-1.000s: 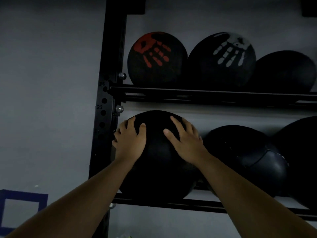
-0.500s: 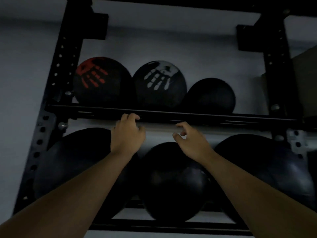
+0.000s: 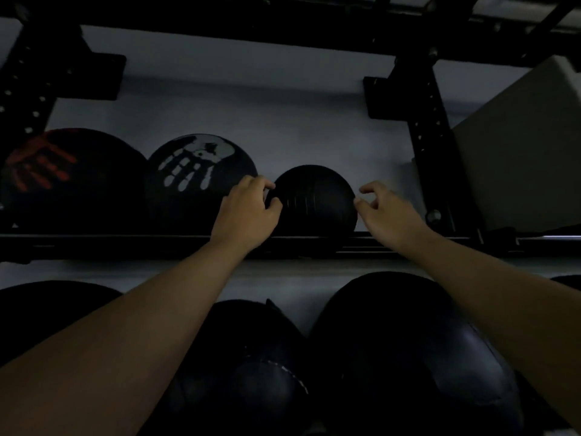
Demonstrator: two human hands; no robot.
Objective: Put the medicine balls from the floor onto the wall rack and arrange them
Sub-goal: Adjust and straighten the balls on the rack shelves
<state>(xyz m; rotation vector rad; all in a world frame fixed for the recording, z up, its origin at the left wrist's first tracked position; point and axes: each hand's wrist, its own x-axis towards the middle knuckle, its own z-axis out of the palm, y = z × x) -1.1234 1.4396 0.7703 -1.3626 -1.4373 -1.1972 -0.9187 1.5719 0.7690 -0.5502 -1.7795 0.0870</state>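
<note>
On the upper shelf (image 3: 314, 242) of the wall rack, a small black medicine ball (image 3: 316, 201) sits between both hands: left hand (image 3: 248, 215) fingers curled onto it, right hand (image 3: 390, 212) fingers loosely spread, seemingly just touching.

The room was dim. A plain pale grey wall (image 3: 283, 99) filled the background. At the right edge, a light grey boxy object (image 3: 522, 152) stood in shadow; what it was could not be told.

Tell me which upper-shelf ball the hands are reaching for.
The small plain black ball, rightmost on the upper shelf; its neighbours carry a white handprint and a red one.
</note>
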